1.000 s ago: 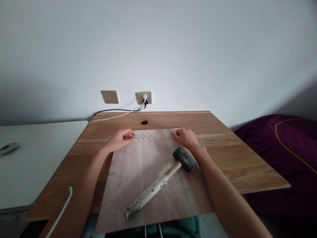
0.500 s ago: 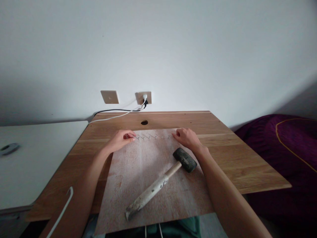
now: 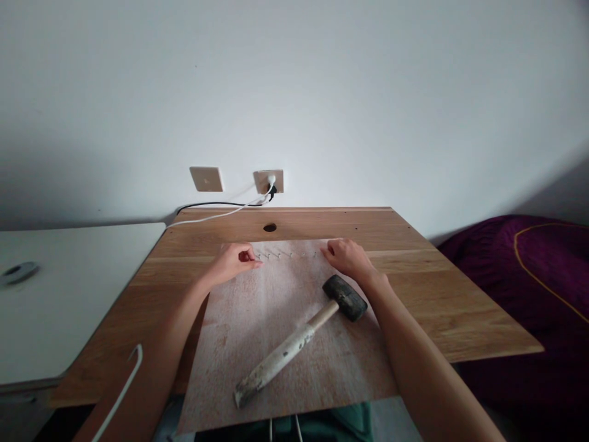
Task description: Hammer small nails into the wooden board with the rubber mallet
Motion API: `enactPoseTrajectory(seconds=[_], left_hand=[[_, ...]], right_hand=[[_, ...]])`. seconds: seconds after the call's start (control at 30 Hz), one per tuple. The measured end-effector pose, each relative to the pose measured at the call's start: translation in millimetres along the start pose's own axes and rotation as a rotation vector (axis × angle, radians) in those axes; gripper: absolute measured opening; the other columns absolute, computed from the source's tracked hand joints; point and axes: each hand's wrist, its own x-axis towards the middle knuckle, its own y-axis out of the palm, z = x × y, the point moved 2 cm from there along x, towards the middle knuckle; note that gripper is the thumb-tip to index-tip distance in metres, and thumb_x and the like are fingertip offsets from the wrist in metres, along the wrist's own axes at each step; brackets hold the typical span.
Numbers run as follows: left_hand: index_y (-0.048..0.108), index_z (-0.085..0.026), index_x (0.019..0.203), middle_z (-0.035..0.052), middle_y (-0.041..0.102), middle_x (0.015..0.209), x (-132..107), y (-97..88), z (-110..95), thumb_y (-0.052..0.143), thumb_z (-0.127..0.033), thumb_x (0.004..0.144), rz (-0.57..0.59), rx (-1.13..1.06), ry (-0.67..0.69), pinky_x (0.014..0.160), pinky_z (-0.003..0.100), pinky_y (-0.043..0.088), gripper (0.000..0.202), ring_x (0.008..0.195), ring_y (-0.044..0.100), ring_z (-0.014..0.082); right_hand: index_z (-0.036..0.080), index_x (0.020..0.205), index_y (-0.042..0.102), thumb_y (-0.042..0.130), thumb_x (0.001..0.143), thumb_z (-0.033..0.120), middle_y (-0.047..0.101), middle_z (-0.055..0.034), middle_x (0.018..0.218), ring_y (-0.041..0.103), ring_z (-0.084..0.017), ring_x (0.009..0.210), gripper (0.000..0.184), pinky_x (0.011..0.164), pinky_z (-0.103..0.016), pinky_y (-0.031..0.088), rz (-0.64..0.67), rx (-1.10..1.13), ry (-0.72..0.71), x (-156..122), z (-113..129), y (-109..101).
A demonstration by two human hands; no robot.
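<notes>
A thin board with a mottled pinkish-grey face lies on the wooden table. Several small nails stand upright in a row near its far edge. Over the left end of that row, my left hand has its thumb and index finger curled together in a pinch beside the leftmost nail; whatever is between the tips is too small to make out. At the row's right end, my right hand rests on the board with curled fingers, its fingertips hidden. A rubber mallet with a black head and worn whitish handle lies diagonally between my forearms.
The wooden table has a round cable hole. White and black cables run to a wall socket behind it. To the left stands a white surface bearing a roll of tape. A purple cushioned seat is at right.
My left hand has shifted slightly right and nearer, its thumb now reaching below the leftmost nail. My right hand, the mallet and the board stay in place; the view has moved a little.
</notes>
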Motion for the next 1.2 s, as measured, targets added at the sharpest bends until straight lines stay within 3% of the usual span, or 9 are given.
enactPoseTrajectory(seconds=[0.23, 0.4, 0.53, 0.73, 0.93, 1.1, 1.2], left_hand=[[0.067, -0.017, 0.073, -0.0023, 0.060, 0.064, 0, 3.2, 2, 0.074, -0.048, 0.083, -0.035, 0.086, 0.027, 0.058, 0.023, 0.037, 0.032, 0.060, 0.051, 0.0119], [0.071, -0.019, 0.091, 0.0012, 0.067, 0.084, 2, 4.9, -2, 0.070, -0.036, 0.086, -0.094, 0.104, 0.095, 0.067, 0.026, 0.045, 0.018, 0.071, 0.058, 0.0138], [0.073, -0.020, 0.091, 0.0018, 0.066, 0.086, 1, 6.0, -8, 0.067, -0.027, 0.087, -0.076, 0.149, 0.114, 0.072, 0.027, 0.048, 0.011, 0.071, 0.059, 0.0134], [0.076, -0.020, 0.096, 0.0032, 0.068, 0.090, 1, 6.1, -8, 0.062, -0.023, 0.091, -0.041, 0.124, 0.144, 0.074, 0.027, 0.050, 0.015, 0.075, 0.061, 0.0140], [0.076, -0.020, 0.096, 0.0038, 0.070, 0.090, 1, 5.2, -7, 0.061, -0.027, 0.094, -0.025, 0.118, 0.161, 0.075, 0.028, 0.050, 0.017, 0.076, 0.062, 0.0150], [0.075, -0.020, 0.089, 0.0028, 0.068, 0.086, 2, 6.5, -7, 0.064, -0.030, 0.092, -0.055, 0.123, 0.136, 0.074, 0.028, 0.048, 0.015, 0.076, 0.062, 0.0157], [0.072, -0.019, 0.084, 0.0021, 0.065, 0.082, 3, 8.6, -8, 0.067, -0.031, 0.091, -0.090, 0.130, 0.127, 0.070, 0.028, 0.047, 0.015, 0.074, 0.060, 0.0155]], right_hand=[[0.020, 0.088, 0.071, 0.052, 0.099, 0.032, 0.078, -0.0109, 0.092, 0.072, -0.024, 0.084, 0.025, 0.065, -0.027, 0.041, -0.007, 0.053, -0.052, -3, -4, -3], [0.020, 0.091, 0.071, 0.058, 0.094, 0.027, 0.077, -0.0090, 0.088, 0.070, -0.022, 0.079, 0.015, 0.064, -0.027, 0.040, -0.030, 0.146, -0.092, -3, -9, -7], [0.019, 0.091, 0.074, 0.058, 0.095, 0.032, 0.077, -0.0066, 0.083, 0.067, -0.018, 0.073, 0.021, 0.066, -0.026, 0.044, -0.021, 0.282, -0.165, -4, 0, -15], [0.020, 0.076, 0.076, 0.068, 0.089, 0.043, 0.069, 0.0017, 0.064, 0.059, -0.013, 0.059, 0.028, 0.058, -0.022, 0.042, 0.100, 0.475, -0.320, -8, 17, -16], [0.017, 0.074, 0.073, 0.057, 0.096, 0.041, 0.070, -0.0019, 0.068, 0.059, -0.014, 0.062, 0.036, 0.060, -0.024, 0.039, -0.040, 0.480, -0.217, -2, 9, -11], [0.017, 0.085, 0.074, 0.061, 0.094, 0.033, 0.074, -0.0040, 0.074, 0.063, -0.016, 0.066, 0.023, 0.064, -0.025, 0.040, -0.134, 0.435, -0.111, 3, 5, -3], [0.017, 0.088, 0.074, 0.065, 0.093, 0.037, 0.074, -0.0048, 0.076, 0.065, -0.018, 0.068, 0.022, 0.064, -0.025, 0.041, -0.152, 0.403, -0.085, 3, 7, 2]])
